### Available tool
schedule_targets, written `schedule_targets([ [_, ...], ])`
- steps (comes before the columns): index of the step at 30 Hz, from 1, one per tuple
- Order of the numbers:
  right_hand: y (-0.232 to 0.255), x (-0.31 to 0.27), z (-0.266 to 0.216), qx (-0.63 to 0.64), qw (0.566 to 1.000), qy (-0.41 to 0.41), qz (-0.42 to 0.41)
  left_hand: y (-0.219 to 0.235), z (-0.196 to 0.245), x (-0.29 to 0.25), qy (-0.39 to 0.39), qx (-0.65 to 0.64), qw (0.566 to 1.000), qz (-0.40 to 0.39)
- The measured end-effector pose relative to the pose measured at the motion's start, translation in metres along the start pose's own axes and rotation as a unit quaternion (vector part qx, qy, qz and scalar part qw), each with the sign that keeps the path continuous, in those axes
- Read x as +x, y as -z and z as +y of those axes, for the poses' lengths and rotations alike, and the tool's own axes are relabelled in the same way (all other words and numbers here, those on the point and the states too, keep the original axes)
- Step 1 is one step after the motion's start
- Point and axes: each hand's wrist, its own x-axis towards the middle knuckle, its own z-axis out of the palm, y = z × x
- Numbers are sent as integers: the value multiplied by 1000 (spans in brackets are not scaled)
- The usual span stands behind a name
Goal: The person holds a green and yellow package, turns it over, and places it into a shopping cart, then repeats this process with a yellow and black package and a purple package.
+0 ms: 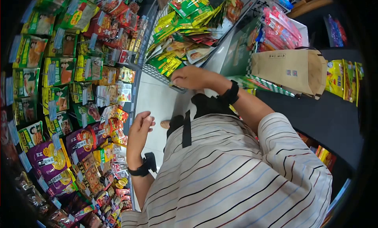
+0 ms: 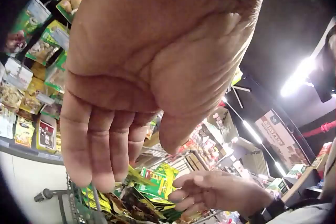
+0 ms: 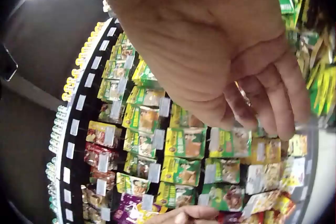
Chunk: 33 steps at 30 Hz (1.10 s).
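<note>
A wire shopping cart [image 1: 159, 75] stands ahead, heaped with green and yellow food packets [image 1: 189, 11]. My right hand [image 1: 193, 77] is at the cart's near rim, its fingers loosely bent. Nothing shows between those fingers in the right wrist view, where the palm [image 3: 210, 40] fills the top. Lower down, my left hand [image 1: 138, 132] hangs beside the shelf of hanging packets with its fingers relaxed. Its palm [image 2: 157, 35] is bare in the left wrist view, the fingers extended and side by side. Each wrist wears a black strap.
Racks of hanging packets [image 1: 59, 72] line the left side, with purple packets [image 1: 49, 159] lower down. To the right, a brown paper bag [image 1: 285, 70] stands on a dark shelf [image 1: 315, 113] near pink packages [image 1: 279, 29]. Pale floor [image 1: 151, 98] shows between rack and cart.
</note>
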Motion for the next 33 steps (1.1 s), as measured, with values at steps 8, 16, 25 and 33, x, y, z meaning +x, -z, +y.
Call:
schedule_targets([
  [8,58,-65,100,81,991,-103,30,-81,55,87,-61,128,988,-65],
  [16,70,-90,123,94,982,-151,67,-139,71,187,-236,319,910,-120],
  [25,86,-88,147,138,966,-203,83,-158,57,216,-193,340,903,-177],
  [33,88,-61,148,151,967,-180,98,-127,38,255,-92,287,939,-164],
])
